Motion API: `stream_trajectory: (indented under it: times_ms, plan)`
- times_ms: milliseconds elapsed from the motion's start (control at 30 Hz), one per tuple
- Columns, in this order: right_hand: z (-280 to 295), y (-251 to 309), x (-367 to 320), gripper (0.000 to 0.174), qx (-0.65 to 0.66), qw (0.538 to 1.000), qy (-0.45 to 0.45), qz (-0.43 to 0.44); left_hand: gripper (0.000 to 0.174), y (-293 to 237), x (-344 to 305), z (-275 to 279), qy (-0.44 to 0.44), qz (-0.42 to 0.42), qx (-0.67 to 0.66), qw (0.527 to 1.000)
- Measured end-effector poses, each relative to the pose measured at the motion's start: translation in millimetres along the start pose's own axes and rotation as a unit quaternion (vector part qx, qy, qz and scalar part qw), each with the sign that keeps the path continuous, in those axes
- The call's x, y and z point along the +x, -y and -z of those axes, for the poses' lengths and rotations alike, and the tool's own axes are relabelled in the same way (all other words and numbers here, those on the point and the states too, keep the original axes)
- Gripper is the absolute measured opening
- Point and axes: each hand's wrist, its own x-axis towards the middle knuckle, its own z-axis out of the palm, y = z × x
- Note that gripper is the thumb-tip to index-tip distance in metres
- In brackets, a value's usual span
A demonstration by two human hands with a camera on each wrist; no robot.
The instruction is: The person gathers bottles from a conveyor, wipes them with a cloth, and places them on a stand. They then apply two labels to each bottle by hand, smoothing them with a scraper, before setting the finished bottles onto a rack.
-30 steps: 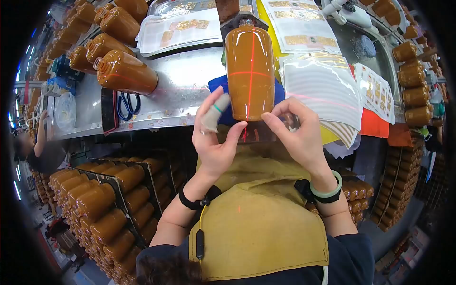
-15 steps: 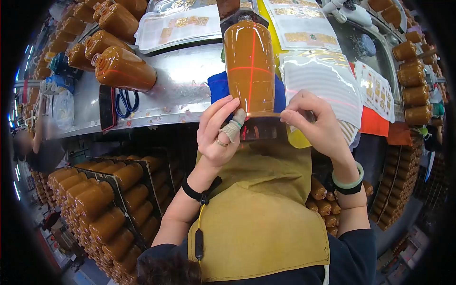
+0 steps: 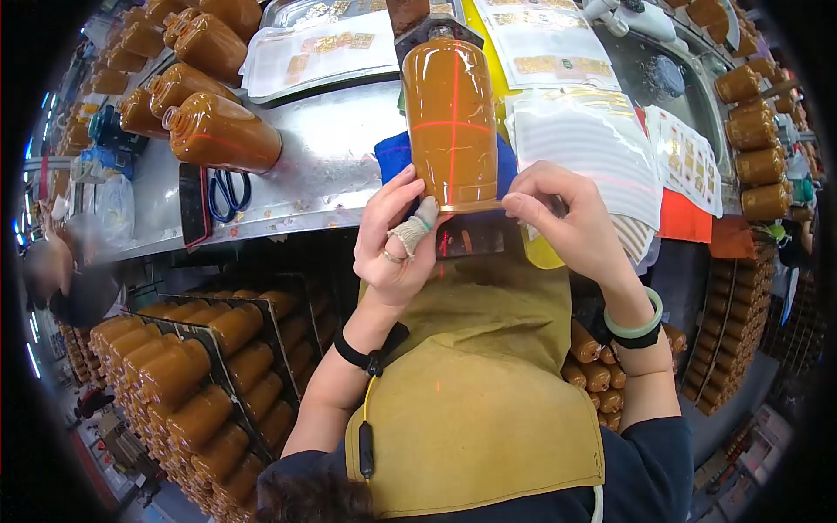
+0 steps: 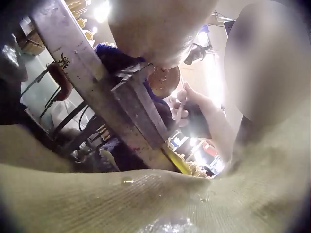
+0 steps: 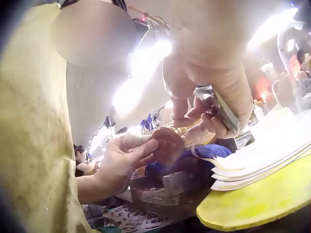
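A glossy brown bottle (image 3: 449,122), crossed by red light lines, lies on a blue cloth (image 3: 392,157) with its neck at a dark metal holder (image 3: 436,31). Along its base edge runs a thin gold strip (image 3: 471,208). My left hand (image 3: 388,235), with a cloth cover on one finger, grips the bottle's lower left edge; in the right wrist view its thumb (image 5: 150,145) lies against the round base. At the lower right, my right hand (image 3: 571,218) pinches the strip's free end. A flat metal tool (image 5: 221,109) is tucked in that hand's curled fingers.
Decal sheets (image 3: 584,139) lie right of the bottle, over a yellow board (image 3: 545,251). Blue-handled scissors (image 3: 228,196) and a phone-like dark slab (image 3: 193,202) lie on the left. More brown bottles (image 3: 222,131) stand at the left, with stacked bottles (image 3: 183,366) below the bench.
Both thumbs were at the base edge a second ago. The left hand has since turned and closed on the lower left edge; the right has drawn rightward with the strip, then slightly back.
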Motion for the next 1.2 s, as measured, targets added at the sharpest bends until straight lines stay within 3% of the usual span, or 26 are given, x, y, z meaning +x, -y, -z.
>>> stream_trajectory:
  times_ms: [67,167,200,267,300,400,500,567,667,767,833,900,1100,1200]
  plan:
    - [-1.5,-0.5,-0.8,0.017,-0.005,1.000,0.003,0.000,0.026,-2.5,-5.8,-2.6,-0.031,0.083,-0.051,0.995]
    - [-7.9,-9.1,-2.3,0.016,0.025,0.998,-0.027,0.056,0.028,-2.9,-15.9,3.1,-0.016,0.093,-0.050,0.994]
    - [-2.7,-3.2,-1.4,0.014,-0.007,0.999,-0.010,0.037,0.028,-0.7,-17.9,4.6,-0.013,0.099,-0.055,0.993]
    - [-3.1,0.8,-2.5,0.011,0.023,0.999,0.000,0.026,0.021,0.0,-10.4,6.5,-0.007,0.025,-0.005,1.000]
    - [-1.4,0.4,-3.5,0.010,0.026,1.000,0.007,0.011,0.016,-3.1,-4.4,8.5,0.006,-0.050,0.063,0.997]
    - [-3.0,-5.4,-3.8,0.015,0.049,0.999,0.008,-0.004,0.012,-8.2,-6.5,8.8,0.025,-0.038,0.061,0.997]
    - [-3.7,-3.7,-1.1,0.015,0.055,0.998,0.011,-0.016,0.019,-11.8,-3.6,6.7,0.025,-0.052,0.064,0.996]
    - [-4.1,-3.1,-2.9,0.015,0.056,0.998,0.013,-0.027,0.031,-19.1,1.5,9.2,0.042,-0.001,0.028,0.999]
    - [-4.6,2.3,-2.3,0.014,0.035,0.999,0.007,-0.004,0.017,-15.8,14.3,18.3,0.079,-0.048,0.019,0.996]
    - [-4.7,5.1,-0.3,0.015,0.037,0.999,0.018,-0.015,0.027,-9.4,8.3,12.2,0.015,0.020,-0.020,0.999]
    - [-6.0,5.3,-0.3,0.017,0.030,0.999,0.006,0.018,0.026,-7.6,4.6,11.0,0.007,0.000,-0.012,1.000]
    - [-4.1,3.7,-1.7,0.017,0.023,1.000,0.011,0.010,0.024,-7.2,2.9,10.2,0.002,0.038,-0.027,0.999]
    - [-0.1,7.4,-1.9,0.018,0.011,1.000,0.011,0.000,0.018,-9.7,5.2,7.3,-0.011,0.013,-0.009,1.000]
    - [-0.6,7.7,-3.8,0.018,0.016,1.000,0.014,-0.012,0.027,-7.3,1.6,7.3,0.005,-0.016,0.017,1.000]
